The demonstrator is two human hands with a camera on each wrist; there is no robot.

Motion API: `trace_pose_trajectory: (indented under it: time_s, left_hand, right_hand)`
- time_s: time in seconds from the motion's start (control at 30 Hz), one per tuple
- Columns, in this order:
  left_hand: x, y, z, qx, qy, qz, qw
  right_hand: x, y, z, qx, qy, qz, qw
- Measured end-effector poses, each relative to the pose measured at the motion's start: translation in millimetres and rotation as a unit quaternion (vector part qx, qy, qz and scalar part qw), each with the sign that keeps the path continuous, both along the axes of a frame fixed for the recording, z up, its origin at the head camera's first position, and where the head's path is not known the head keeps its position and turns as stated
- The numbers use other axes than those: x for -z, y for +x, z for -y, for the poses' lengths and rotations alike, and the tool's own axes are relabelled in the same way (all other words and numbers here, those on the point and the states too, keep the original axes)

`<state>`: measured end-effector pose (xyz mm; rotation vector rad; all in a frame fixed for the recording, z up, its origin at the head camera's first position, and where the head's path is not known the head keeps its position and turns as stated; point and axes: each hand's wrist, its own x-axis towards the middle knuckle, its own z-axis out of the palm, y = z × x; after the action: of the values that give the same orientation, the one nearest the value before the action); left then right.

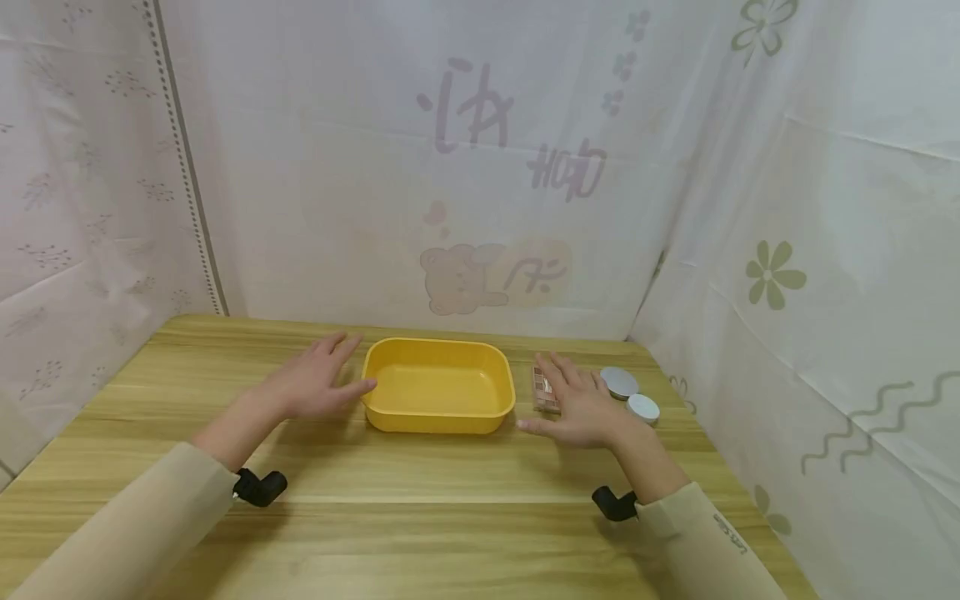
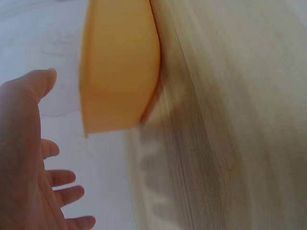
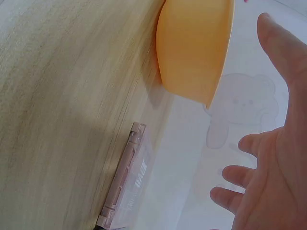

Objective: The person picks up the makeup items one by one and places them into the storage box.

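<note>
Pale printed cloth point(image 1: 337, 167) hangs behind and beside the wooden table point(image 1: 420, 533). The tub point(image 1: 438, 423) stands near the table's back edge. The left hand point(image 1: 311, 387) hangs by its left end, fingers spread and holding nothing; it overlaps the tub in the head view, but the left wrist view shows a gap, so drifting inward could skew the tub. The right hand point(image 1: 585, 411), across from it, is just as loose, grasping nothing, and hides part of the palette in the head view. The palette point(image 1: 543, 401) lies just right of the tub; a low, careless sweep could shove it along. Farther right, the grey disc point(image 1: 618, 382) and smaller white disc point(image 1: 642, 407) sit so close that reaching for one could knock the other
</note>
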<state>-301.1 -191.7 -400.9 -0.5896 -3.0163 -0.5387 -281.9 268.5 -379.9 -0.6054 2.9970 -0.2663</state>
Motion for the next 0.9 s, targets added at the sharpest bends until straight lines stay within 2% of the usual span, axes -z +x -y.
trace_pose_trajectory:
  time_s: [0.2,0.47,0.57,0.7,0.9]
  left_hand:
    - [2.9,-20.2,-10.2,0.001,-0.006,0.021,0.9998]
    - [4.9,-41.8,-25.5,0.005,-0.032,0.025,0.9992]
    - [4.4,-45.7,-29.8,0.003,-0.037,0.030,0.9989]
    - [4.7,-48.2,-34.2,0.005,-0.034,0.020,0.9992]
    - [6.3,-51.1,-40.4,-0.013,-0.029,0.009,0.9994]
  right_hand:
    - [2.4,-2.4,-3,0.007,0.001,0.006,1.0000]
    - [2.5,-3.6,-4,0.003,-0.003,0.006,1.0000]
    - [1.8,-3.6,-4,0.003,-0.005,0.005,1.0000]
    - [1.9,-4.2,-5,0.005,-0.003,0.000,1.0000]
    - [2.2,-4.2,-6,0.012,-0.006,-0.006,0.9999]
